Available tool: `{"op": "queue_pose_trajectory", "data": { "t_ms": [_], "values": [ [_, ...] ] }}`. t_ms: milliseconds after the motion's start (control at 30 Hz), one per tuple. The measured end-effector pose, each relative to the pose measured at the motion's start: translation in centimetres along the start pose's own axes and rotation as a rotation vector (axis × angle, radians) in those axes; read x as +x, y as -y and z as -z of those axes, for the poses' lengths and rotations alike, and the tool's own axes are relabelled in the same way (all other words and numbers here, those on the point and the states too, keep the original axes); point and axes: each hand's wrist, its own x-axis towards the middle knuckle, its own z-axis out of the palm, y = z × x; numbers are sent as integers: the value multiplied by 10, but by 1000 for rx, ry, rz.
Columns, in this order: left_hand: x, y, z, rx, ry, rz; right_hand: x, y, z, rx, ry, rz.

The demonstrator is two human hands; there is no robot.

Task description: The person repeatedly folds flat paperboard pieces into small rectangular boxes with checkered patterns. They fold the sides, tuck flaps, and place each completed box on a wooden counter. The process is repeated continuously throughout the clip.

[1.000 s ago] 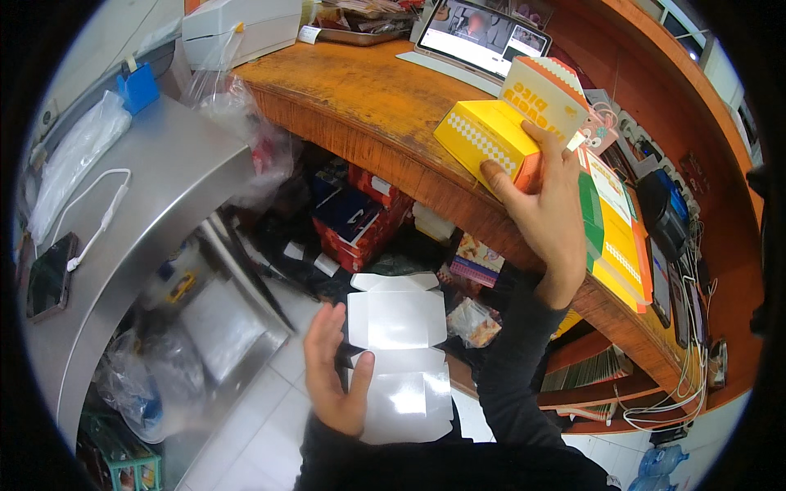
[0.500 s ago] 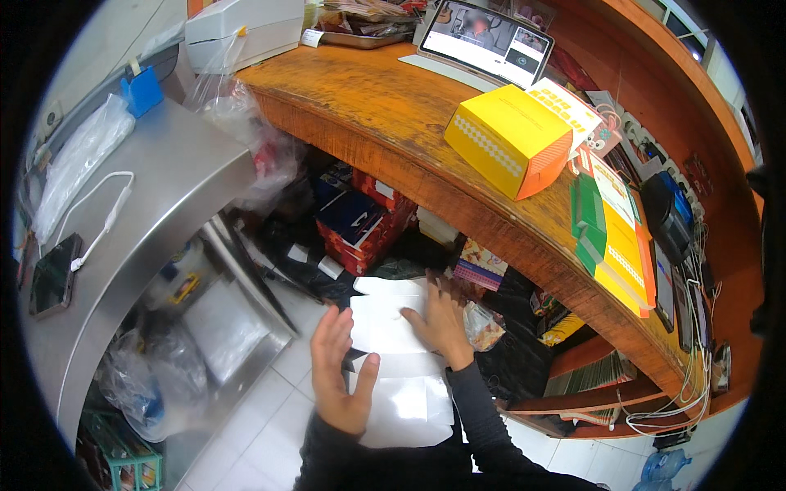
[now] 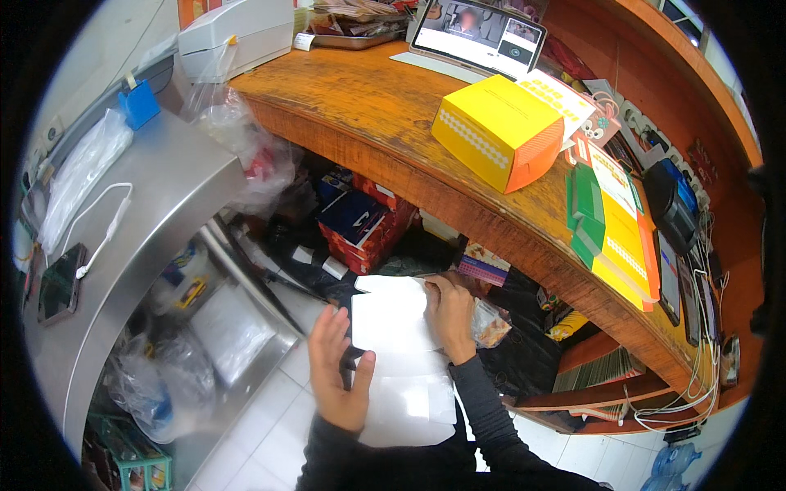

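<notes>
A white, partly flattened carton [image 3: 393, 315] lies over my lap, its plain side up, with creases across it and cut flaps at its ends. Along its left edge rests my left hand [image 3: 340, 368], fingers stretched and thumb apart over the card, not gripping it. My right hand [image 3: 452, 317] is at the far right edge, its fingers curled in a pinch on the carton's border. Those fingertips are partly hidden behind the hand.
On the wooden desk [image 3: 344, 106] stand a yellow folded box [image 3: 499, 131], a stack of flat yellow-green cartons [image 3: 610, 237] and a tablet [image 3: 479, 37]. A steel counter [image 3: 172, 188] with a phone [image 3: 61, 282] is at left. Red boxes [image 3: 356, 229] sit under the desk.
My right hand has gone from lying spread on the carton to curled fingers at its far right edge. The left hand has barely moved. The view has shifted slightly.
</notes>
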Motion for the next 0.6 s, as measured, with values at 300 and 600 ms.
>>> {"op": "queue_pose_trajectory", "data": {
  "t_ms": [300,600],
  "values": [
    [1,-1,-2,-59,-8,32,-9,-4,-4,-34,-91,103],
    [2,-2,-2,-48,2,42,-14,-19,-12,-55,-92,137]
  ]
}}
